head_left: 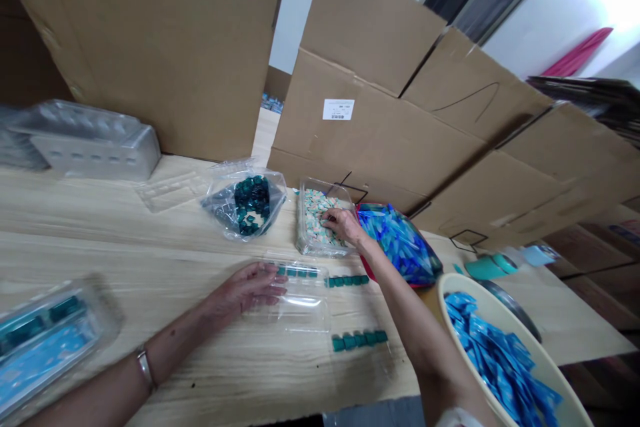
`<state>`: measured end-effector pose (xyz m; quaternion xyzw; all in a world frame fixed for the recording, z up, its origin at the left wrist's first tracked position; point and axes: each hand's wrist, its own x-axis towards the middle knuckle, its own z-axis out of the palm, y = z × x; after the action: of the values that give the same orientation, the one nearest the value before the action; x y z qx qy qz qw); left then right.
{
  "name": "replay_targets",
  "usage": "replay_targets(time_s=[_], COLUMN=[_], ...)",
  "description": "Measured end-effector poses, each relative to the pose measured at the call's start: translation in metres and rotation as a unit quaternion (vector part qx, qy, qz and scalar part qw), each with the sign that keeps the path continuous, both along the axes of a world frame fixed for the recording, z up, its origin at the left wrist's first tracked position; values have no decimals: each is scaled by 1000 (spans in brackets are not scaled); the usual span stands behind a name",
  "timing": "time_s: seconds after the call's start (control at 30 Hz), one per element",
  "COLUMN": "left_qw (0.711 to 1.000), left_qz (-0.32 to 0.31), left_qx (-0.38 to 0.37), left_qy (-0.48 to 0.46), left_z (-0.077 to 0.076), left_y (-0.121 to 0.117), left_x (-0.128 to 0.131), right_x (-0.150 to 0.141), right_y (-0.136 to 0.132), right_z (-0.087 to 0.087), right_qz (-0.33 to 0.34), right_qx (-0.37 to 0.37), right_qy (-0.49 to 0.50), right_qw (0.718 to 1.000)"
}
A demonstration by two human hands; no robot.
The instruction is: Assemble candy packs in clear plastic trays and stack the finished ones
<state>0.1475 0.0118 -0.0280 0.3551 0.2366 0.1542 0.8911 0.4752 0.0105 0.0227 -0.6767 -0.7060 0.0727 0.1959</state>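
Note:
My left hand (253,285) grips the left end of a clear plastic tray (304,312), thumb and fingers around its edge. Several dark green square pieces (300,271) lie in a row in the tray's upper compartment; its lower part holds nothing visible. My right hand (344,223) reaches into a clear box (302,241) of small pale, patterned pieces (316,203). Its fingers are pinched together among them, and what they hold is too small to make out. To the right of the tray are two more rows of green pieces, an upper row (349,281) and a lower row (360,340).
A clear bag (227,203) of dark green pieces stands left of the box. Blue packets fill a red-rimmed container (395,240) and a cream tub (443,290) at right. Stacked clear trays (100,143), a filled tray (43,340) and cardboard walls (380,127) surround the work area.

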Motion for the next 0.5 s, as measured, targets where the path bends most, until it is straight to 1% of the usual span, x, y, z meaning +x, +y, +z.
replay_targets(time_s=[0.07, 0.13, 0.17, 0.23, 0.27, 0.33, 0.43, 0.5], left_qw=[1000, 1000, 1000, 1000, 1000, 999, 998, 998], left_qz=[0, 4, 8, 15, 17, 18, 17, 23], left_qx=[-5, -8, -10, -15, -20, -28, -33, -34], left_qy=[7, 12, 11, 3, -5, -21, -42, -52], left_z=[1, 2, 3, 3, 2, 3, 5, 8], left_y=[0, 0, 0, 1, 1, 1, -1, -2], left_x=[0, 1, 1, 2, 2, 2, 2, 2], right_x=[2, 2, 1, -4, -8, -18, -42, -65], right_y=[-1, -3, -5, -10, -13, -22, -37, -49], right_z=[-4, -5, -4, 1, 6, 17, 35, 43], right_qz=[-34, -84, -107, -140, -143, -139, -138, -130], right_qx=[4, 23, 37, 62, 68, 57, 11, -20], right_qy=[47, 136, 198, 338, 392, 464, 519, 537], right_qw=[998, 987, 974, 929, 906, 873, 843, 833])
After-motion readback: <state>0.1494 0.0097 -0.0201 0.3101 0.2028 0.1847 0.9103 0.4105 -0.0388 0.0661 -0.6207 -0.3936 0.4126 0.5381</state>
